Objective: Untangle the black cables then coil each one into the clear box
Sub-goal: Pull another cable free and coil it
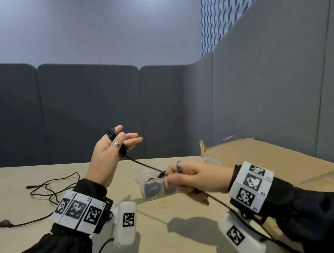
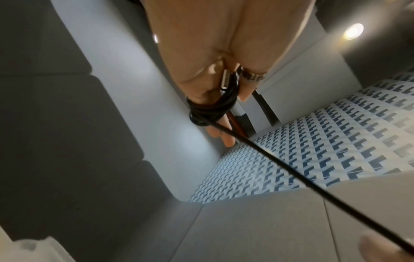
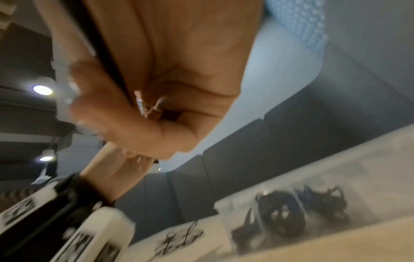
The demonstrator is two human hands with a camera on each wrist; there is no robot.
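My left hand (image 1: 122, 140) is raised above the table, and a black cable is wound in a coil (image 1: 110, 134) around its fingers. In the left wrist view the thumb presses the metal plug (image 2: 225, 79) against the coil (image 2: 208, 109). From there the cable (image 1: 145, 165) runs taut down to my right hand (image 1: 177, 177), which pinches it just above the clear box (image 1: 140, 181). The rest trails under the right wrist (image 1: 221, 203). Coiled black cables (image 1: 153, 187) lie inside the box. A second black cable (image 1: 48, 190) lies loose on the table at the left.
A flattened cardboard sheet (image 1: 271, 159) lies on the wooden table (image 1: 168, 220) at the right, behind my right arm. Grey padded partitions (image 1: 93, 111) wall in the table at the back and right. The loose cable's plug (image 1: 5, 223) sits near the left edge.
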